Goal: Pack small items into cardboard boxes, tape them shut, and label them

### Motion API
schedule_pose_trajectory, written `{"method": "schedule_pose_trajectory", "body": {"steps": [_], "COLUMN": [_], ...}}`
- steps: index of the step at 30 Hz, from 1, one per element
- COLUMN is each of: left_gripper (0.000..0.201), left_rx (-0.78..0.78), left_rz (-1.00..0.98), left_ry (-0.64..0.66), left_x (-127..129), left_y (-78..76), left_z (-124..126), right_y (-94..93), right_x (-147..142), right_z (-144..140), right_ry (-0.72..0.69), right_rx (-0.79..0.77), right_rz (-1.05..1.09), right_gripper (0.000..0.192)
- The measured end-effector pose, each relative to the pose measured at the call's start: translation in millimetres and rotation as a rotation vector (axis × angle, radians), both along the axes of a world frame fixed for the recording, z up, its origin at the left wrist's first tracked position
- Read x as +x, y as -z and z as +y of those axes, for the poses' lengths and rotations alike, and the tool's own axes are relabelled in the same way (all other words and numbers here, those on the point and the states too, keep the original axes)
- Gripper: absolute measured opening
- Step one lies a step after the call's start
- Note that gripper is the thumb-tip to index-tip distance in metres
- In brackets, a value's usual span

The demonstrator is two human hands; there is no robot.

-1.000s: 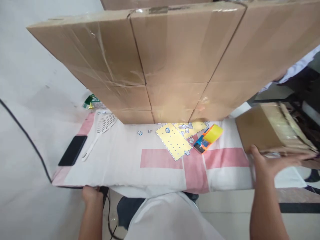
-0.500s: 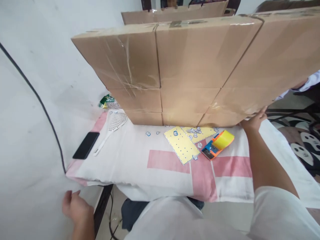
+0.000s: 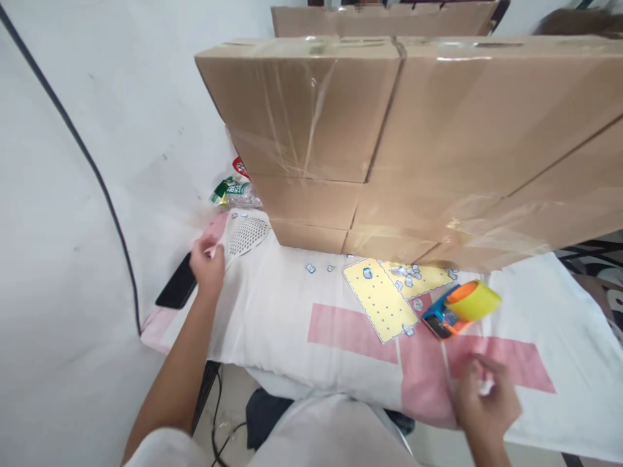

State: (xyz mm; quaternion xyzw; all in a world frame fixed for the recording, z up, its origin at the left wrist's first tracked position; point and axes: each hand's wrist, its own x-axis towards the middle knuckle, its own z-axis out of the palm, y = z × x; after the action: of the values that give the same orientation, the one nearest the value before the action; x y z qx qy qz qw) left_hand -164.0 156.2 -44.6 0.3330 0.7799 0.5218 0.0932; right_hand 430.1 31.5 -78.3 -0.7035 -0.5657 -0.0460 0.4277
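Note:
My left hand (image 3: 207,261) is closed at the handle end of a white perforated skimmer (image 3: 249,235); the handle itself is mostly hidden by the hand. A black phone (image 3: 175,284) lies beside my left wrist. Over the front right of the cloth, my right hand (image 3: 488,395) is blurred, its fingers curled, with a small white spot showing between them that I cannot make out. Just beyond it sits an orange and blue tape dispenser (image 3: 445,314) with a yellow roll. A large taped cardboard box (image 3: 331,123) stands on the table, touched by neither hand.
Yellow dotted paper pieces (image 3: 382,301) lie mid-table with several small cut-outs (image 3: 409,275). A green and clear packet (image 3: 236,192) rests between the wall and the box. The pink and white cloth (image 3: 272,311) covers the table. A black cable (image 3: 104,188) runs along the wall.
My right hand has let go of the box and drawn back toward me. My left hand has risen from beside the table to the skimmer. The view has shifted left.

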Motion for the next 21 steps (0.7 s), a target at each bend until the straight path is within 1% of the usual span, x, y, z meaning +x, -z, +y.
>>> {"method": "schedule_pose_trajectory", "body": {"steps": [1, 2, 3, 4, 5, 8, 11, 12, 14, 15, 17, 19, 21], "left_gripper": [0.034, 0.034, 0.033, 0.033, 0.032, 0.036, 0.038, 0.037, 0.039, 0.040, 0.040, 0.037, 0.034], "left_rx": [0.006, 0.003, -0.002, -0.009, -0.016, -0.001, 0.084, 0.123, 0.191, 0.211, 0.211, 0.182, 0.170], "left_rz": [0.006, 0.002, -0.006, -0.017, -0.025, -0.009, 0.068, 0.105, 0.183, 0.214, 0.237, 0.221, 0.204], "left_ry": [0.019, 0.031, 0.039, 0.045, 0.050, 0.102, 0.176, 0.219, 0.361, 0.455, 0.614, 0.704, 0.758], "left_x": [-7.9, -16.1, -24.1, -31.6, -38.1, -46.7, -37.9, -32.9, -23.7, -20.5, -17.4, -16.9, -15.4], "left_y": [1.5, 2.9, 4.0, 4.6, 4.5, 0.1, -11.3, -16.7, -29.2, -35.6, -46.6, -52.9, -53.8], "left_z": [23.3, 45.9, 67.4, 87.4, 105.7, 148.9, 179.0, 187.9, 205.0, 213.1, 226.5, 234.0, 234.9], "right_y": [2.0, 3.9, 5.5, 7.0, 8.2, 10.4, 11.1, 11.0, 10.7, 10.5, 10.0, 9.2, 7.8], "right_x": [-17.9, -33.8, -46.8, -56.8, -63.7, -70.6, -70.1, -70.2, -71.0, -71.5, -72.4, -73.0, -73.7], "right_z": [-10.4, -16.3, -18.2, -16.8, -13.2, 2.3, 12.1, 13.4, 14.0, 13.9, 13.6, 14.2, 15.9], "right_ry": [-0.239, -0.501, -0.691, -0.822, -0.885, -0.873, -0.869, -0.865, -0.849, -0.845, -0.841, -0.839, -0.837], "right_rx": [-0.032, -0.071, -0.104, -0.133, -0.146, -0.136, -0.108, -0.099, -0.080, -0.080, -0.083, -0.085, -0.082], "right_rz": [-0.040, -0.092, -0.149, -0.189, -0.222, -0.265, -0.330, -0.350, -0.370, -0.375, -0.379, -0.376, -0.367], "right_gripper": [0.012, 0.013, 0.014, 0.016, 0.018, 0.016, 0.014, 0.014, 0.014, 0.013, 0.014, 0.014, 0.014]}}
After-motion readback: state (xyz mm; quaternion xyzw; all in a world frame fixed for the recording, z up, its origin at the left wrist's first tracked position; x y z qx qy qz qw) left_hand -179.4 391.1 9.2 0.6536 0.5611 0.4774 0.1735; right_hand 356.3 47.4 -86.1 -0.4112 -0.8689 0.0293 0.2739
